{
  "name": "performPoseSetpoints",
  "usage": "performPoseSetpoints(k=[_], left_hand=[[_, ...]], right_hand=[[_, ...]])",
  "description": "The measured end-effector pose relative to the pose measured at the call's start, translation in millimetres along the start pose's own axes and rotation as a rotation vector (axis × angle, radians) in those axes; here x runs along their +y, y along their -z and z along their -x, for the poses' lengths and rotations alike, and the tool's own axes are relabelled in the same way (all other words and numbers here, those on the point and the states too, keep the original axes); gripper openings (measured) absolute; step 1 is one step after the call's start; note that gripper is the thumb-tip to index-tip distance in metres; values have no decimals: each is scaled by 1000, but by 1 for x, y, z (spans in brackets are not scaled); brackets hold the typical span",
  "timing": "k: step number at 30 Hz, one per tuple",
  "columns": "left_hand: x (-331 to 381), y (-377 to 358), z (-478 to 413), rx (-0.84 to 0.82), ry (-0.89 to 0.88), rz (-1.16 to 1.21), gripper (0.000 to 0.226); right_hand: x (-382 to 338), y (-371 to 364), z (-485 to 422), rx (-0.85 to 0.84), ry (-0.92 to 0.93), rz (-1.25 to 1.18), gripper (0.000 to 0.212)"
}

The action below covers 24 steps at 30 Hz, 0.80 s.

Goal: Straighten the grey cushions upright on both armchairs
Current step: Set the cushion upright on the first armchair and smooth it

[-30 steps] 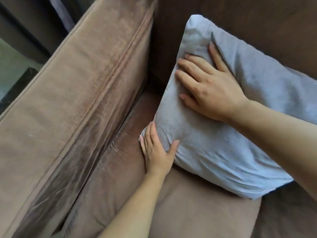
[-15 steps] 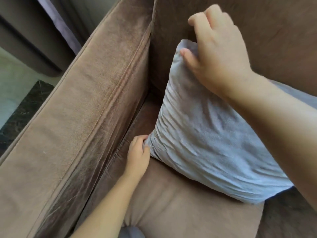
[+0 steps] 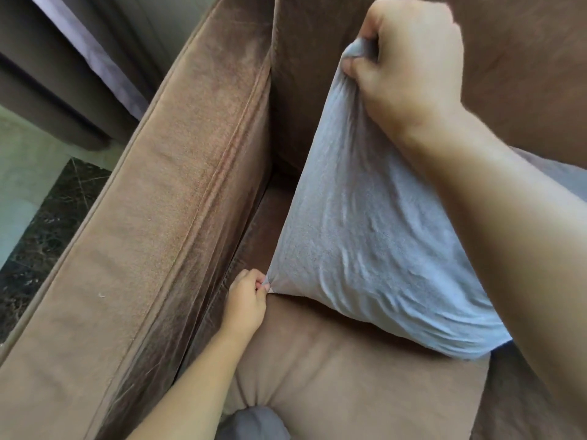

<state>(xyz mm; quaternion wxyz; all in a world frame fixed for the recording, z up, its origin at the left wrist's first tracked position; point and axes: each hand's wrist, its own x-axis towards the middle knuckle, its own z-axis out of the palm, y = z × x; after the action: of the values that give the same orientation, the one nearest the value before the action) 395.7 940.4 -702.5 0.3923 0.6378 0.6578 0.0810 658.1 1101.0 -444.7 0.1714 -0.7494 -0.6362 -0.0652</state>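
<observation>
A grey cushion (image 3: 365,236) leans against the back of a brown armchair (image 3: 178,192), resting on the seat pad. My right hand (image 3: 409,61) is closed on its top left corner, bunching the fabric near the chair back. My left hand (image 3: 247,296) pinches the bottom left corner down by the seat, beside the armrest. The cloth is stretched taut between the two corners. My right forearm hides the cushion's right side.
The wide brown armrest (image 3: 133,281) runs along the left. Beyond it are dark marble floor (image 3: 47,230) and hanging curtains (image 3: 79,58). A bit of grey fabric (image 3: 254,423) shows at the bottom edge in front of the seat pad (image 3: 365,376).
My right hand went from flat on the cushion face to gripping its top left corner. My left hand slid to the bottom corner and pinched it, and the cushion now stands steeper.
</observation>
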Motion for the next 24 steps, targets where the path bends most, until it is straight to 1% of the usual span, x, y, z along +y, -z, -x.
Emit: performPoseSetpoints(k=[4,6,8,9,10,11,12,13,14,17,19,20,22,24], left_hand=[[6,-7,0,-23,26,-136,12],[13,-6,-3,-63,46,-204,9],[23,1,-4,-110,87,-240,3],[32,6,-6,-130,115,-225,9],[43,13,-8,-144,143,-176,24],[59,21,-10,-142,165,-87,39],[79,32,-13,-115,158,16,48],[103,44,-18,-66,120,114,50],[129,57,-22,0,64,187,47],[206,95,-38,166,-131,369,38],[251,114,-47,215,-259,493,40],[269,120,-50,216,-324,529,41],[291,125,-60,177,-417,505,43],[296,127,-65,129,-434,457,41]], right_hand=[[1,-15,7,4,4,28,19],[3,-19,13,27,75,8,18],[8,-13,21,-1,149,-66,23],[13,-7,26,-48,159,-109,28],[19,0,32,-99,153,-146,34],[27,7,41,-129,138,-171,38],[37,13,50,-129,127,-177,39],[50,18,61,-122,118,-168,38],[65,23,73,-118,101,-152,38],[115,39,109,-92,-9,-74,36],[149,51,136,-42,-108,5,35],[164,58,148,-21,-170,46,35],[192,73,174,13,-320,123,35],[210,89,198,64,-512,87,35]])
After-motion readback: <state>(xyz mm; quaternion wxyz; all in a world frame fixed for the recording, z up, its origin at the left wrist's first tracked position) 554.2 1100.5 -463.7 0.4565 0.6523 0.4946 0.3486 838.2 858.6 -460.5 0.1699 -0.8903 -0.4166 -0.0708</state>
